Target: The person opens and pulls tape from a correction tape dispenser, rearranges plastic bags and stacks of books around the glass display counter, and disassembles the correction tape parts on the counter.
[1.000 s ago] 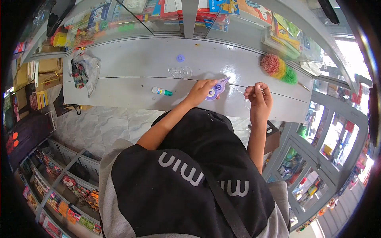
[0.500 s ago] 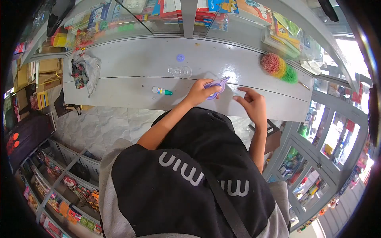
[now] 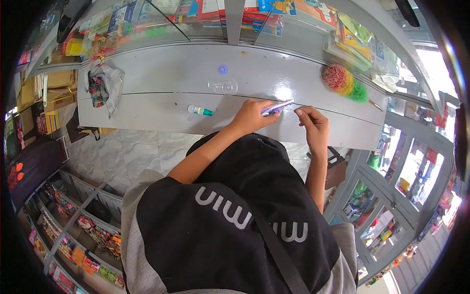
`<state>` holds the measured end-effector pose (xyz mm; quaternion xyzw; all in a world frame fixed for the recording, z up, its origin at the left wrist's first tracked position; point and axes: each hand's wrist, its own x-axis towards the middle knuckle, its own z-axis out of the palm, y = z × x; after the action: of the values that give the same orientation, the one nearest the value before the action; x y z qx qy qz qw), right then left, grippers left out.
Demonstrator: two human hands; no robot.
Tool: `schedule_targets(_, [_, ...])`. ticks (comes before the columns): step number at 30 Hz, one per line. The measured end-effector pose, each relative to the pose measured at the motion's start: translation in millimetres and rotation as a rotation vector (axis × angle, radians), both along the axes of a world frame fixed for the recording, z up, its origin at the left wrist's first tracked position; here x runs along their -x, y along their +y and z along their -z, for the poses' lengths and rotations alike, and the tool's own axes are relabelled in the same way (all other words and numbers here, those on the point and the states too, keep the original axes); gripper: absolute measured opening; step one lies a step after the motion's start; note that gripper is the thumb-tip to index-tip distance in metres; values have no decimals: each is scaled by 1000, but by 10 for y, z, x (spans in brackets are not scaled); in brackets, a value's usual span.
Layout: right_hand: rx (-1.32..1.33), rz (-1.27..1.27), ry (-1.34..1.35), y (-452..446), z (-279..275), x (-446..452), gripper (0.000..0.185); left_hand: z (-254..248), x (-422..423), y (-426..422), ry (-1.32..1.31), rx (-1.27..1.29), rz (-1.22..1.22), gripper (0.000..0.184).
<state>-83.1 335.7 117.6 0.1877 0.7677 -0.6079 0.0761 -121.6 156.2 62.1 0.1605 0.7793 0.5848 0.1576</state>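
My left hand [image 3: 250, 116] is closed around a purple and white correction tape [image 3: 277, 107], seen edge-on with its tip pointing right. Just right of that tip, my right hand [image 3: 316, 127] has thumb and forefinger pinched together; whatever lies between them is too small to make out. On the grey surface beyond my left hand lies a clear plastic cover [image 3: 223, 87] shaped like the correction tape's case. Past it sits a small purple ring [image 3: 223, 69]. To the left, a small glue bottle [image 3: 199, 110] with a green cap lies on its side.
A grey wooden counter [image 3: 161, 73] spans the front, with a glass case of books behind it. A plastic bag [image 3: 113, 85] with patterned cloth lies at the left end. A fluffy multicoloured duster [image 3: 344, 84] rests at the right. Stocked shelves stand on both sides.
My left hand has turned the correction tape from showing its flat face to edge-on, its tip further right. My right hand's fingers have gone from apart to pinched near the tip.
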Motion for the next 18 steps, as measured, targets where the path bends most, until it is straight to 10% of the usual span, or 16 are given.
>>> schedule_targets(18, [-13,80,131,-76,-2,-63,11,77,13,11,140,74,71,23])
